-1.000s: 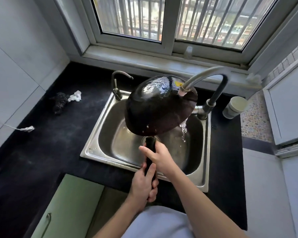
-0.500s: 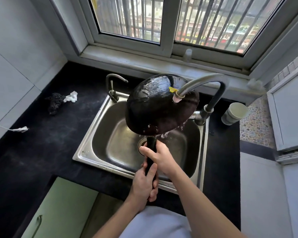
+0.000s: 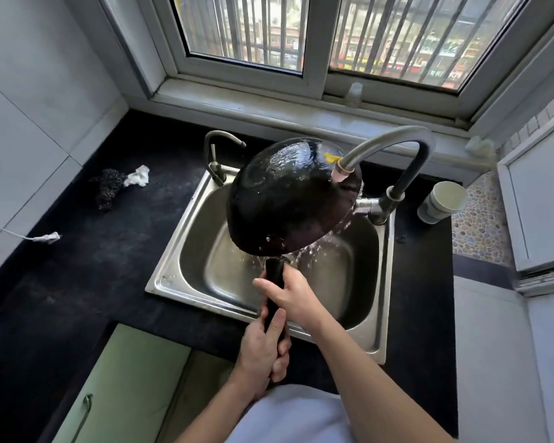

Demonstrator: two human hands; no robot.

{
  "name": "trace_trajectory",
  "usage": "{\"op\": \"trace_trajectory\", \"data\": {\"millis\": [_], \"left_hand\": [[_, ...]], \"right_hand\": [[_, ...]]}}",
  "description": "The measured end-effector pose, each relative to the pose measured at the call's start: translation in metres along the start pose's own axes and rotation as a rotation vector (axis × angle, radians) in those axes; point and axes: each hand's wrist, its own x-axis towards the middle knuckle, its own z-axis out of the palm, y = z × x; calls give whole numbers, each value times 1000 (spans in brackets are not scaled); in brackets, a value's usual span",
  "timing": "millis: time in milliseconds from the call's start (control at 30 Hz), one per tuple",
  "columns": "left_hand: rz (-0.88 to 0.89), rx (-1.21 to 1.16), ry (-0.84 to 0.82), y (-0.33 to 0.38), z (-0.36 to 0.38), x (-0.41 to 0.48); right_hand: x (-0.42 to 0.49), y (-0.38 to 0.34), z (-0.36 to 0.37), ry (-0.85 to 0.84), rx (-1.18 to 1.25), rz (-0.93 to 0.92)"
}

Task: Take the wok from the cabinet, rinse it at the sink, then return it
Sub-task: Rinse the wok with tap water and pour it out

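Note:
A black wok (image 3: 288, 199) hangs bottom-up and tilted over the steel sink (image 3: 186, 273), its wet outer side facing me. Its black handle (image 3: 274, 276) points toward me. My right hand (image 3: 293, 297) grips the handle near the bowl, and my left hand (image 3: 264, 350) grips the handle's end below it. The curved tap's spout (image 3: 343, 171) sits just above the wok's right side. Water runs off the wok's lower rim into the basin. The wok's inside is hidden.
A small second tap (image 3: 216, 155) stands at the sink's back left. On the black counter (image 3: 77, 266) lie a dark scrubber (image 3: 109, 187) and a white rag (image 3: 138, 177). A white cup (image 3: 442, 201) stands right of the tap. A green cabinet door (image 3: 122, 385) hangs open below the counter.
The wok has shifted slightly so the spout sits over its right side, and the runoff now falls from its lower rim instead of its right edge. Both hands keep their grip.

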Motion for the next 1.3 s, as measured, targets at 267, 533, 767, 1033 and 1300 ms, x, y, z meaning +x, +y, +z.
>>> {"op": "trace_trajectory", "data": {"millis": [267,533,767,1033,1300], "left_hand": [[-17,16,-12,-1,-51,-26],[30,209,-27,-5,-108,-47],[24,343,-34,-13,-133,-51],[30,406,-77,-24,-119,-48],[22,465,-38,-36,-78,-47]], "right_hand": [[-16,-6,53,-21,89,20],[-33,-2,108,21,194,43],[-49,2,134,150,343,120],[-63,16,116,216,315,177],[-68,34,80,212,416,267]]}}
